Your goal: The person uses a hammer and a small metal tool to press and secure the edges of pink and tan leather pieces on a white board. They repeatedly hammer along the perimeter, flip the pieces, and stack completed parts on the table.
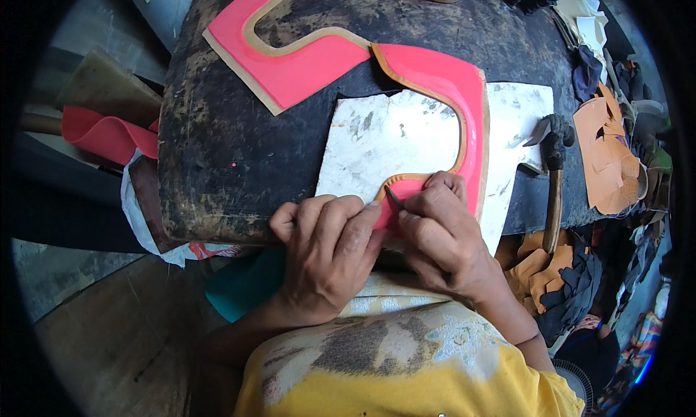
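Pinching blade point(394, 198), right hand point(442, 236) curled

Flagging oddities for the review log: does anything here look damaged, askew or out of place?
The white work plate under the pink cut piece has a ragged, chipped upper edge. The hammer lies at the bench edge, its handle overhanging.

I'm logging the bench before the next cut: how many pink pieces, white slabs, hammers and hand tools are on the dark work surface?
Pink pieces with tan edging: 1, one long connected shape
White slab: 1
Hammer: 1
Thin pointed tool: 1, in the right hand; the left hand presses beside it
Total: 4
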Demonstrator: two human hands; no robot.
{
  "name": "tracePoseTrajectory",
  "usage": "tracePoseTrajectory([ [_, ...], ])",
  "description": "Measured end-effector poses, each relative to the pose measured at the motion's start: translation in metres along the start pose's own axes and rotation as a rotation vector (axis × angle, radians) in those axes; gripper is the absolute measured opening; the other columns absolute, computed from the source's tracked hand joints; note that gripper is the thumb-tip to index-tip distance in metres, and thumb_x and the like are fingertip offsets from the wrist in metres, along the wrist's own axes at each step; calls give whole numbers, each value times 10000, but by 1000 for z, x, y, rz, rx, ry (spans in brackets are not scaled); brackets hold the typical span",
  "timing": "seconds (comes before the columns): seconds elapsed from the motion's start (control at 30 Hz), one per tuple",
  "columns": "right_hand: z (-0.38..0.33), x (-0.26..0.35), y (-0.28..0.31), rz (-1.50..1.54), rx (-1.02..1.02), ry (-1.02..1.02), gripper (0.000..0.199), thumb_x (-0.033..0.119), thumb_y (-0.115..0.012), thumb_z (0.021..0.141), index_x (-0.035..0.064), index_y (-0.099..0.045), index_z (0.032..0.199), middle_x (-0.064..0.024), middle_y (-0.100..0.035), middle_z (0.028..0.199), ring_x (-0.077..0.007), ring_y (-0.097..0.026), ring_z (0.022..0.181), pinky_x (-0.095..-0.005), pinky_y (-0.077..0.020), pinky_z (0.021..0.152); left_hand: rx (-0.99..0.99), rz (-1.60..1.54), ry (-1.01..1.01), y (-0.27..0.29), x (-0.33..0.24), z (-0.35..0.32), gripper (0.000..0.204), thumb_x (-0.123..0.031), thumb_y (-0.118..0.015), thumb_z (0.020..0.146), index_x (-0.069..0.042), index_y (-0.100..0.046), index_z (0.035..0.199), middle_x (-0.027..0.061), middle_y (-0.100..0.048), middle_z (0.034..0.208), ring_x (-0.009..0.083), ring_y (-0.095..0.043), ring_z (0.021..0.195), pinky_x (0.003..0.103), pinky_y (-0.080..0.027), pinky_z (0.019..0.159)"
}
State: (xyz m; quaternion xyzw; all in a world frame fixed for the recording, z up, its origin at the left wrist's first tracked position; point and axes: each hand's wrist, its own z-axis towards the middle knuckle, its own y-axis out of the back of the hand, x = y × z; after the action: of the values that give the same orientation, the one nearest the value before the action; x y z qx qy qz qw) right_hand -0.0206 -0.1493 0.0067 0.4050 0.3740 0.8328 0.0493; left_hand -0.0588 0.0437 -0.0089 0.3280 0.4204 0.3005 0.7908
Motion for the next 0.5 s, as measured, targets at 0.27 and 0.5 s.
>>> tracePoseTrajectory([
  [0.27,-1,-2,3,3,19,23,268,58,-721,699,29,-577,923,-107,-517,873,-285,-536,787,-437,-416,815,-17,28,-4,0,-3,1,396,-92,-783,758,-62,-677,1138,53,-600,1020,249,-565,965,444,-326,886],
  [0.5,-12,9,32,-156,-176,-279,295,19,-604,714,26,-660,1004,-173,-567,1055,-328,-568,1034,-426,-459,920,-12,-40,15,-5,12,25,272,-115,-734,816,-79,-682,1081,22,-590,1001,221,-563,967,444,-330,881],
])
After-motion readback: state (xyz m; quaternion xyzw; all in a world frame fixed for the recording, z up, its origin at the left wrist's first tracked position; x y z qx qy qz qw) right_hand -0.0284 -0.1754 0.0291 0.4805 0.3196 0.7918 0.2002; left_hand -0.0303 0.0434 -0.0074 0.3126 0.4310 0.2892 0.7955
